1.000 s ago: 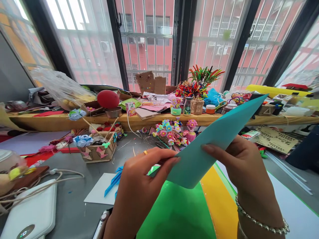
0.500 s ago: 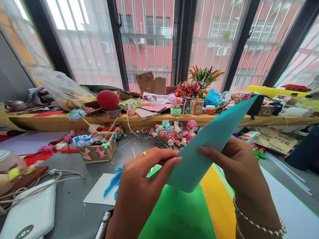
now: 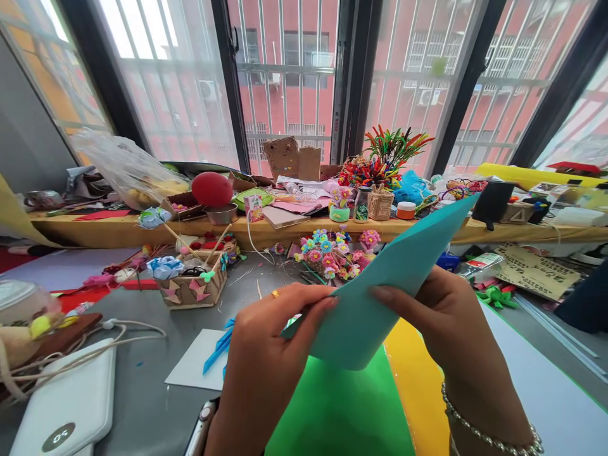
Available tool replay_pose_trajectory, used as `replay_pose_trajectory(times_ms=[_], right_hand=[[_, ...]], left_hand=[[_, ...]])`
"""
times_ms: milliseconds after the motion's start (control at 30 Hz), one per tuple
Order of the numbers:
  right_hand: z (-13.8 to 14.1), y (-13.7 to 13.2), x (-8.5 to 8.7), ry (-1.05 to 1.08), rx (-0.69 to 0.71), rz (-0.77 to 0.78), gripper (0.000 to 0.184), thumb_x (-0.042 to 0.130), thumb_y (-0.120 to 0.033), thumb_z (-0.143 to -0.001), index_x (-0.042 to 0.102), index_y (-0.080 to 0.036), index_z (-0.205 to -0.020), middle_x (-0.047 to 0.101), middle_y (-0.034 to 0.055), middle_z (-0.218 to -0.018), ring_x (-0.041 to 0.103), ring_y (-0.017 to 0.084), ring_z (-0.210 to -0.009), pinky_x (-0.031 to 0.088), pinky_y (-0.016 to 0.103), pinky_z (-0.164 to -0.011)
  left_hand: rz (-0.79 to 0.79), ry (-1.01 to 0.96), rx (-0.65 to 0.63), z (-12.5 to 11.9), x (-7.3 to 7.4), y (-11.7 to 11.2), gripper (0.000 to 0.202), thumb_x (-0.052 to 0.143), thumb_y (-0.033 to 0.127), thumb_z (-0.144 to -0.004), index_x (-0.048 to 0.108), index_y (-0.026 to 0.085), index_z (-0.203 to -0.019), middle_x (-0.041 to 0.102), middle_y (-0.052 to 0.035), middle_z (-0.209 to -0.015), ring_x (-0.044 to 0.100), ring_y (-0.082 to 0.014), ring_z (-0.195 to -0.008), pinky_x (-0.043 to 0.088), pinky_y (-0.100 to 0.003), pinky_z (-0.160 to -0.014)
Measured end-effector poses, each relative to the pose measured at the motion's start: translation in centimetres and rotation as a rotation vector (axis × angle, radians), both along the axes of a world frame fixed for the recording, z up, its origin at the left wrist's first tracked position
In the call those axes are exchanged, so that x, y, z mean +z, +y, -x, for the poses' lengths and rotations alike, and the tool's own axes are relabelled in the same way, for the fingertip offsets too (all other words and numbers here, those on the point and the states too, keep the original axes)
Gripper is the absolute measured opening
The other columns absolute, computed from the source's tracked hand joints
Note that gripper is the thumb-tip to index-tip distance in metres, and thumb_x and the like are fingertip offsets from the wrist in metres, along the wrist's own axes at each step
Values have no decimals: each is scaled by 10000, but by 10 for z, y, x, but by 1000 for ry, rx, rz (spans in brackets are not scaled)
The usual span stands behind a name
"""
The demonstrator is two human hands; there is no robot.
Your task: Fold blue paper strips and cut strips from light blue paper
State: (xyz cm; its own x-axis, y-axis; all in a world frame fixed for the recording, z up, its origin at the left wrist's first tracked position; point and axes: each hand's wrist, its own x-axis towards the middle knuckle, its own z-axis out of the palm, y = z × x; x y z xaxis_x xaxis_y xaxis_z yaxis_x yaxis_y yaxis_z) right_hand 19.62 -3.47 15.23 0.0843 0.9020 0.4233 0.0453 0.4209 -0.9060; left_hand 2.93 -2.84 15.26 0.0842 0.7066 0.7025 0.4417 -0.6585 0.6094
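Note:
A sheet of teal paper (image 3: 380, 323), bent over in a curve, is held up in front of me, tilted with its far corner up to the right. My left hand (image 3: 278, 345), with a ring on one finger, pinches its left edge between thumb and fingers. My right hand (image 3: 441, 316), a beaded bracelet at the wrist, grips it with the thumb on the near face; the other fingers are partly hidden behind the paper. Below both hands lie a green sheet (image 3: 346, 411) and a yellow sheet (image 3: 418, 380) on the table.
On the left are a white power bank (image 3: 71, 399) with a cable, and a white card (image 3: 185, 364) with blue strips. A cardboard box (image 3: 197, 288) holds paper flowers. Crocheted flowers (image 3: 327, 253) stand behind my hands. A cluttered ledge (image 3: 285, 235) runs below the window.
The teal paper's raised corner has dipped slightly and shifted left along with my right hand. Both hands keep their hold. The whole view has shifted a little.

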Motion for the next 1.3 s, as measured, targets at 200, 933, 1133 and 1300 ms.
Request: replay_pose_trajectory(times_ms=[200,933,1133,1300], right_hand=[[-1,0,-1,-8,16,-13,123,677,-228,-664,640,-227,-781,694,-8,-760,641,161,-664,541,229,-554],[16,-7,6,-83,-149,-76,62,669,-246,-641,652,-227,-698,683,-9,-666,627,179,-599,528,271,-536],[20,-9,8,-186,-133,-131,40,665,-238,-649,665,-246,-689,680,-23,-663,612,163,-586,504,255,-541],[22,-10,8,-172,-138,-115,36,665,-241,-646,665,-241,-682,679,-15,-667,605,163,-571,503,259,-529]], left_hand=[[14,-2,-12,0,0,-1,104,558,208,-726,658,234,-713,659,41,-631,569,-113,-532,483,-207,-567],[-64,-122,0,-3,-1,-5,100,567,210,-732,646,271,-741,653,46,-681,587,-126,-591,488,-209,-588],[-100,-134,10,-1,-1,-6,127,555,192,-741,639,287,-750,650,66,-681,592,-114,-598,475,-182,-549],[-111,-127,23,1,0,-6,106,576,202,-727,639,288,-728,645,70,-668,572,-109,-557,478,-188,-560]])
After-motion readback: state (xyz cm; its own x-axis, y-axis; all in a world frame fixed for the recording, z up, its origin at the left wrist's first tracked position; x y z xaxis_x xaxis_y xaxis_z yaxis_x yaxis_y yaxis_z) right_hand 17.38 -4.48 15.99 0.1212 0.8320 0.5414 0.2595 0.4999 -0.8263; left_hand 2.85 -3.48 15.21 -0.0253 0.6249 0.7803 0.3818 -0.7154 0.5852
